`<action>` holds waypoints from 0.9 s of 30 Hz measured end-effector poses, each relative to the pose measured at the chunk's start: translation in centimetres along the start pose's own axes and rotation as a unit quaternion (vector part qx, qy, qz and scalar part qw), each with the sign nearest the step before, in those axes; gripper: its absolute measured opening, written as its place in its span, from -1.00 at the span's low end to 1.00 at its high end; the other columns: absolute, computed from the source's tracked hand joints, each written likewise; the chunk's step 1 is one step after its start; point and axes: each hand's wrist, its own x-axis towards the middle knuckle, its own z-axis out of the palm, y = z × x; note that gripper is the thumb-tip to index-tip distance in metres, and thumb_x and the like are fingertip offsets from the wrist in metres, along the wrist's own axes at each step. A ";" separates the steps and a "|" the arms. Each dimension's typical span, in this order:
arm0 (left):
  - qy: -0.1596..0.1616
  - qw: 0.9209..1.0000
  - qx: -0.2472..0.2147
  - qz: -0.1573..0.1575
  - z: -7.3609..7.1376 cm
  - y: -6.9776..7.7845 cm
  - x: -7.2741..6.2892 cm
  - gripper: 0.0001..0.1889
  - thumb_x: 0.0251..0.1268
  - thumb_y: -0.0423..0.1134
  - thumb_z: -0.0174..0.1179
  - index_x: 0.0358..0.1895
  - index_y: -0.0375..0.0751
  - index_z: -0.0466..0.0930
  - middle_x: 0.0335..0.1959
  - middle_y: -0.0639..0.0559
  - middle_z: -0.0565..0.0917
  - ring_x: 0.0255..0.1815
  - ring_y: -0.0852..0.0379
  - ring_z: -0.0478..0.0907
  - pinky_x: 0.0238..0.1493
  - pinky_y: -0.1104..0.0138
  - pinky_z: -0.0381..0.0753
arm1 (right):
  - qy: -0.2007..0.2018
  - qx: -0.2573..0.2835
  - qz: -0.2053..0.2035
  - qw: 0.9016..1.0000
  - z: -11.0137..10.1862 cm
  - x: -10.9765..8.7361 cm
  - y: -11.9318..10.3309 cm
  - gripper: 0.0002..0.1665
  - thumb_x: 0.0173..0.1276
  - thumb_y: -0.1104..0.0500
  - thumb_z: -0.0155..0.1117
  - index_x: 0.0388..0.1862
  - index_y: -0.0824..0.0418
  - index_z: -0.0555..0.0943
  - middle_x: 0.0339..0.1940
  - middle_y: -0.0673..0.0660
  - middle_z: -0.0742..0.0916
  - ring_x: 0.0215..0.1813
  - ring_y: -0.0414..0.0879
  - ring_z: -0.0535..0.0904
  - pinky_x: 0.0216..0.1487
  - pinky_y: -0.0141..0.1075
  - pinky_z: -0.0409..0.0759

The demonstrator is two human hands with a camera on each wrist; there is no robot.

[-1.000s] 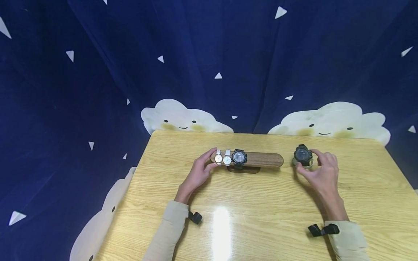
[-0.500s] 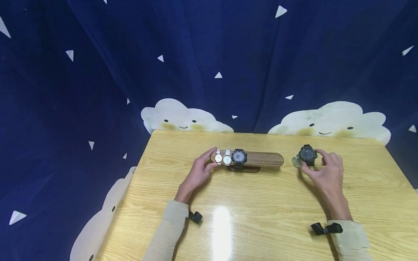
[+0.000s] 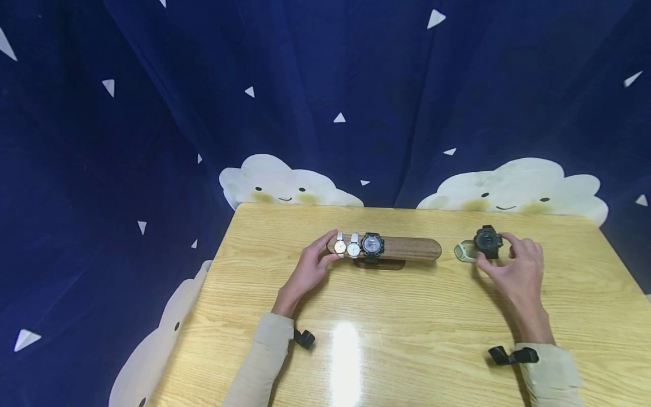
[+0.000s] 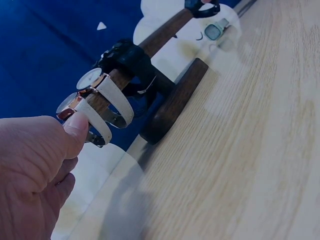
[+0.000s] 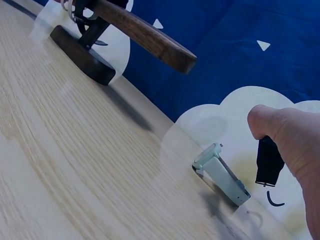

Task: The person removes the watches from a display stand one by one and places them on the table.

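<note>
A dark wooden watch stand point(image 3: 412, 249) bears two white-strapped watches point(image 3: 353, 249) and a chunky black watch point(image 3: 373, 244) on its left half. My left hand point(image 3: 310, 268) grips the stand's left end between thumb and fingers; in the left wrist view the thumb point(image 4: 76, 132) rests against the outermost white-strapped watch. To the right, my right hand point(image 3: 519, 271) pinches a second black watch point(image 3: 487, 242) between thumb and fingers. Its black strap point(image 5: 269, 162) hangs below the thumb in the right wrist view. A pale green watch point(image 3: 464, 251) lies on the table just left of it.
The light wooden table point(image 3: 407, 328) ends at the back against a dark blue curtain point(image 3: 325, 85) with white triangles and cloud shapes. The stand's bar is raised on a dark wooden base point(image 5: 82, 55).
My right hand has moved right with the black watch, which overlapped the pale green watch earlier and now shows it uncovered. The left hand has stayed put.
</note>
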 end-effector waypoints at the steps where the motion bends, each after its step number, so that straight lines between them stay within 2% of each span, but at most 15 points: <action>1: 0.000 1.000 0.000 0.000 0.0 0.0 0.0 -0.32 0.42 -0.39 0.27 0.58 -0.20 0.32 0.54 -0.17 0.42 0.58 -0.08 0.31 0.60 0.16 0.25 | -0.001 -0.002 0.003 1.000 -0.1 0.0 0.1 -0.26 -0.10 0.24 0.60 0.13 0.48 0.63 -0.42 0.21 0.42 -0.23 0.09 0.23 -0.17 -0.29 0.07; 8: 0.003 1.000 0.002 0.000 0.0 0.1 0.0 -0.31 0.41 -0.39 0.27 0.58 -0.20 0.32 0.54 -0.17 0.41 0.58 -0.09 0.31 0.59 0.15 0.25 | -0.015 -0.024 0.041 0.999 -0.5 0.0 0.6 -0.20 -0.09 0.23 0.62 0.22 0.41 0.63 -0.36 0.17 0.42 -0.17 0.07 0.23 -0.15 -0.27 0.07; 15: 0.004 1.000 0.002 0.004 0.0 0.1 0.0 -0.32 0.41 -0.40 0.28 0.57 -0.24 0.32 0.54 -0.19 0.41 0.58 -0.10 0.31 0.59 0.14 0.25 | -0.003 -0.020 0.027 0.999 -0.8 0.0 1.3 -0.23 -0.11 0.24 0.61 0.17 0.43 0.64 -0.38 0.24 0.43 -0.20 0.09 0.22 -0.17 -0.27 0.07; 23: 0.008 1.000 0.006 0.008 0.1 0.0 0.0 -0.33 0.41 -0.40 0.28 0.56 -0.30 0.32 0.54 -0.19 0.42 0.57 -0.13 0.32 0.58 0.09 0.27 | -0.003 -0.031 0.035 0.999 -1.0 0.0 1.9 -0.22 -0.12 0.25 0.62 0.17 0.43 0.64 -0.37 0.27 0.47 -0.22 0.10 0.23 -0.17 -0.25 0.08; 27: 0.007 1.000 0.006 0.008 0.1 0.1 -0.1 -0.32 0.41 -0.40 0.28 0.56 -0.29 0.32 0.54 -0.19 0.41 0.58 -0.13 0.31 0.59 0.09 0.27 | -0.017 -0.043 0.048 0.998 -1.2 -0.1 2.0 -0.21 -0.09 0.22 0.62 0.21 0.43 0.63 -0.36 0.28 0.47 -0.21 0.11 0.24 -0.16 -0.19 0.10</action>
